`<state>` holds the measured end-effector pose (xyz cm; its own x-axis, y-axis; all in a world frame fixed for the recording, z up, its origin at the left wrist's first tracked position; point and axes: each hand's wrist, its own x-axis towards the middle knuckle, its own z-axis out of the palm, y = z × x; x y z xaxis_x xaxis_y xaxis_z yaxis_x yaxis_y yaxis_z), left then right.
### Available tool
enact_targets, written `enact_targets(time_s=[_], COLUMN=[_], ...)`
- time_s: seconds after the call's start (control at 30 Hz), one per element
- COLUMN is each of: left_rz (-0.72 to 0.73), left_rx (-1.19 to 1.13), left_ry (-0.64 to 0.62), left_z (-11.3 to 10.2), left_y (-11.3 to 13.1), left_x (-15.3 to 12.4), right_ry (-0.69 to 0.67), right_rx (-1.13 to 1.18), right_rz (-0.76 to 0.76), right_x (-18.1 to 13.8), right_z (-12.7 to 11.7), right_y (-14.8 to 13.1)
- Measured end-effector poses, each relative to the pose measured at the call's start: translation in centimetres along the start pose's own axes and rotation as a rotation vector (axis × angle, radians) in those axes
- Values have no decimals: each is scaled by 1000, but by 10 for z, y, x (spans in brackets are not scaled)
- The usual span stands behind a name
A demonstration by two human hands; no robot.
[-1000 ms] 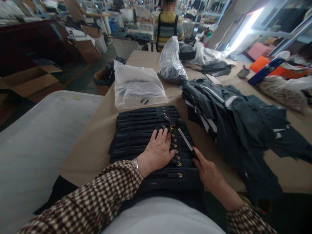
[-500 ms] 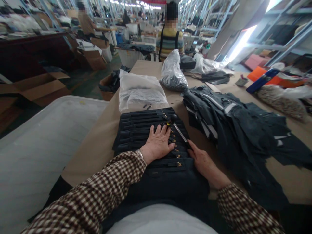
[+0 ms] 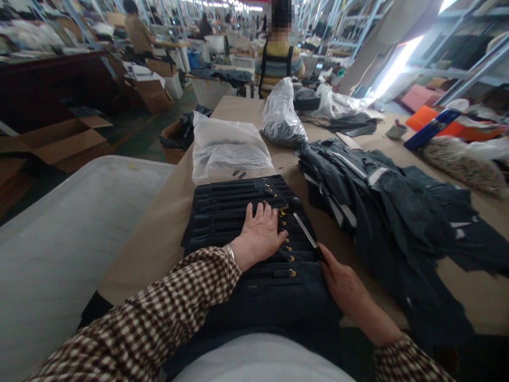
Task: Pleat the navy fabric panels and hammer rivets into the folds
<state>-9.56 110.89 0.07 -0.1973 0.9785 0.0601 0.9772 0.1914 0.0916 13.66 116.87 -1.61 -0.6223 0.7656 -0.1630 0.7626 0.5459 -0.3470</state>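
Observation:
My left hand point(image 3: 260, 231) lies flat with its fingers stretched out on a row of overlapping dark navy fabric pieces point(image 3: 222, 209). Each visible piece has a zipper, and gold-coloured zipper pulls point(image 3: 292, 273) line up along the right side. In my right hand point(image 3: 345, 281), closed round the black handle, is a small mallet point(image 3: 305, 229) with a metal shaft. Its head, black at one end and yellow at the other, is just right of my left fingertips, over the zipper pulls. Whether the head touches the fabric I cannot tell.
Dark cut garments point(image 3: 382, 196) are heaped at the right of the brown-covered table point(image 3: 139, 249). Behind the pieces lie a white plastic bag point(image 3: 230, 143) and a clear bag of dark parts point(image 3: 284, 119). A white bin point(image 3: 79, 233) stands left; a person point(image 3: 278, 61) is ahead.
The mallet and my right hand have shifted right and slightly toward me. My left hand remains in nearly the same place on the fabric.

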Motion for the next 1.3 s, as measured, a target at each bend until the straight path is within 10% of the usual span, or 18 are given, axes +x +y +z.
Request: enact_targets(time_s=[0.4,0.6,0.8,1.0,1.2,1.3], left_rz=[35,23,25,10,14,4], left_rx=[91,83,70,33,27,27], left_ry=[36,12,29,39,31,6], left_z=[6,7,6,9,12,11], left_y=[-1,0,-1,-2,-2,-2], left_x=[-20,-19,-19,-17,-17,-16], right_ry=[270,94,250,47,267,124], right_rx=[133,-36,109,36,122,48], right_rz=[-244,-206,-264,-173,-214,-170], right_x=[4,15,-7,-11,-31,-30], right_z=[-11,-11,-15,-14,-14,-7], right_y=[2,10,9,12,12,16])
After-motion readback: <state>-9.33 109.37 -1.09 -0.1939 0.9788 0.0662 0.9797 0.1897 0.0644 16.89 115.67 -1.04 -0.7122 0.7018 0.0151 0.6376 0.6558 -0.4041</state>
